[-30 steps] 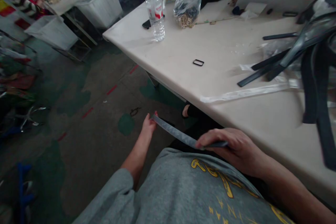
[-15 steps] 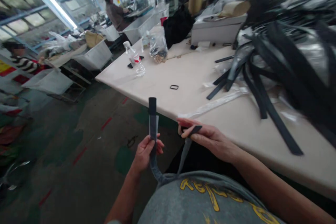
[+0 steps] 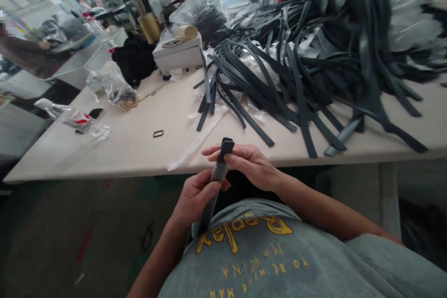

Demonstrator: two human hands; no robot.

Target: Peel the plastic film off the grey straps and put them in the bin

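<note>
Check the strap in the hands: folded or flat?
Folded. The dark strap doubles over at its top end, pinched by the right hand; the left hand grips lower.

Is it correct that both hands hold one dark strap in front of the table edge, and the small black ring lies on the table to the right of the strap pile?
Not quite. In the head view the small black ring lies left of the strap pile, not right. Both the left hand and the right hand do hold the dark strap in front of the table edge.

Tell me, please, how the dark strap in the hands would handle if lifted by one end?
Probably floppy: the strap bends between the left hand and right hand. Likely light, since fingertips alone hold it. It looks flat, so unlikely to roll.
</note>
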